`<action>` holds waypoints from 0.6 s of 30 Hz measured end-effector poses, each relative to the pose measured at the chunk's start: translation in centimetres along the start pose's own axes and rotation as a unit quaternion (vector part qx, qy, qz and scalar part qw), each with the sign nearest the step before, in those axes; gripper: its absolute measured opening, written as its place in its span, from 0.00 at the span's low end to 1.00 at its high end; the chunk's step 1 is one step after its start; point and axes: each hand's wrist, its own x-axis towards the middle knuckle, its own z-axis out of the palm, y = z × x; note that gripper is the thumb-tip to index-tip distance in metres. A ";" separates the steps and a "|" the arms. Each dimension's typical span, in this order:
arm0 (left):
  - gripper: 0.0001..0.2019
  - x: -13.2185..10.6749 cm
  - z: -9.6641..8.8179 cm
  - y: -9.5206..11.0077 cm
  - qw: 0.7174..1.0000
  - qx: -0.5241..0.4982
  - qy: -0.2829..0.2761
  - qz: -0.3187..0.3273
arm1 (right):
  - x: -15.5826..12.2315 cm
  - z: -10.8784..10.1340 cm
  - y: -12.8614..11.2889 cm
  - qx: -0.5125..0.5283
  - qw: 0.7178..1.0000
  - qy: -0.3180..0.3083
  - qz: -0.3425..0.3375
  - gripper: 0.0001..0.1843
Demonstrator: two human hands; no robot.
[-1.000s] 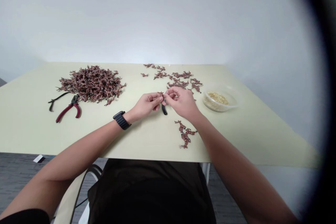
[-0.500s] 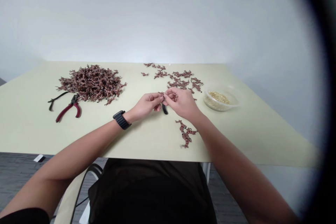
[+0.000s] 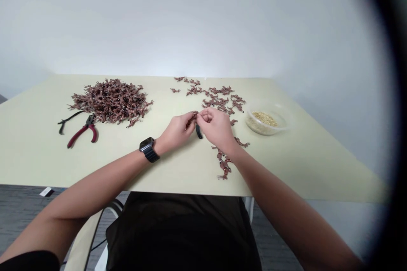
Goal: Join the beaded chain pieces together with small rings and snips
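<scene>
My left hand [image 3: 177,130] and my right hand [image 3: 216,126] meet over the middle of the pale table [image 3: 38,152]. Both are closed in a pinch on one small reddish-brown charm [image 3: 192,118] held between their fingertips. A black tool handle [image 3: 199,132] sticks down from under my right hand's fingers. A black watch [image 3: 148,149] sits on my left wrist. A short row of the same brown charms [image 3: 224,165] lies on the table just under my right wrist.
A big heap of brown charms [image 3: 110,100] lies at the back left, with red-handled pliers [image 3: 81,132] and a black tool [image 3: 66,120] beside it. More charms [image 3: 219,96] are scattered behind my hands. A clear bowl of small gold bits [image 3: 264,121] stands to the right.
Both hands have dropped slightly and drawn closer together around the charm. My left wrist has shifted a little to the right. Nothing else on the table has moved.
</scene>
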 end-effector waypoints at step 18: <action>0.10 0.2 -0.5 0.5 0.981 -0.140 -0.079 -0.104 | 0.5 -1.6 0.6 -0.104 0.981 -0.076 -0.145 0.06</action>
